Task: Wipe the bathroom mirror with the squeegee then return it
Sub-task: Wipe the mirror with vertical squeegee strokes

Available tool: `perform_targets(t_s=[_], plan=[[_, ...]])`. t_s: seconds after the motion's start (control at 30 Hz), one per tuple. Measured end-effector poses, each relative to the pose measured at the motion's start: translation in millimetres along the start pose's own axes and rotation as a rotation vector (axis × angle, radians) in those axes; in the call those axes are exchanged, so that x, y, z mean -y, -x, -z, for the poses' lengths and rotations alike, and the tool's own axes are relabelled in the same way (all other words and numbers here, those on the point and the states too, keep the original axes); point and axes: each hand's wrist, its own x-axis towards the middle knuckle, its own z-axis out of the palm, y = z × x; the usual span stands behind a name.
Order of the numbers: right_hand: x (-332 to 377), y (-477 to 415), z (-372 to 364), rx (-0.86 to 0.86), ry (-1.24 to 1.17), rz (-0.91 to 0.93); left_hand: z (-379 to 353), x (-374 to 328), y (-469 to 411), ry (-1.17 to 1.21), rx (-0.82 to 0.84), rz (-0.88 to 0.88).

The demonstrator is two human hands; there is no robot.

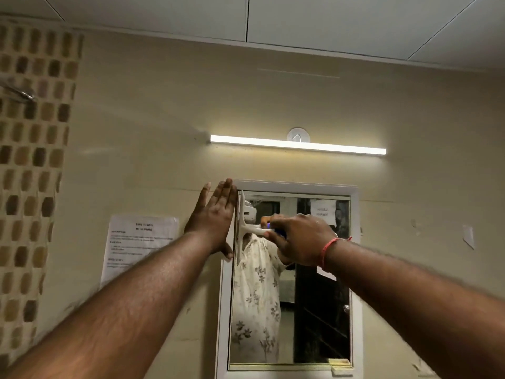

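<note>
Head view is showing both arms reaching up toward a white-framed mirror (314, 310) on a beige wall (164, 105). The left hand (214, 222) is lying flat with its fingers straight and close together, pressing against the wall and the left side of the mirror's frame (355, 269) near its top corner, holding nothing. The right hand (297, 239) is curling its fingers and thumb round the handle of the squeegee (247, 228), gripping it firmly. The squeegee's white blade is standing upright against the glass, right along the mirror's left edge near the top, just beside the left hand. A red thread bracelet (328, 250) is sitting on the right wrist. The glass is reflecting a person in a pale floral garment. A lit tube light (297, 144) is glowing on the wall above the mirror. A printed paper sheet (136, 247) is hanging on the wall to the left of the mirror, and a strip of brown mosaic tiles (30, 160) is running down the far left.
</note>
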Motion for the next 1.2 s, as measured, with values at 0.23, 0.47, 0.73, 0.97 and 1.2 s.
perform_targets(t_s=[0.23,0.47,0.73,0.97,1.2], plan=[[-15.6,-10.9,-17.1,-0.006,-0.054,0.055,4.9,-7.0,1.0,0.008,0.032,0.072],[-21.0,-13.6,-17.5,-0.016,-0.135,0.182,14.9,-15.2,5.3,0.046,0.066,0.130],[-26.3,-10.5,-36.7,-0.042,0.001,0.252,31.1,-28.0,14.6,0.094,0.073,0.167],[-50.3,11.8,-31.5,-0.094,-0.009,0.271,30.9,-29.3,20.7,0.121,0.100,0.152],[-78.6,19.0,-33.3,-0.090,0.014,0.258,23.3,-30.5,28.8,0.115,0.104,0.114]])
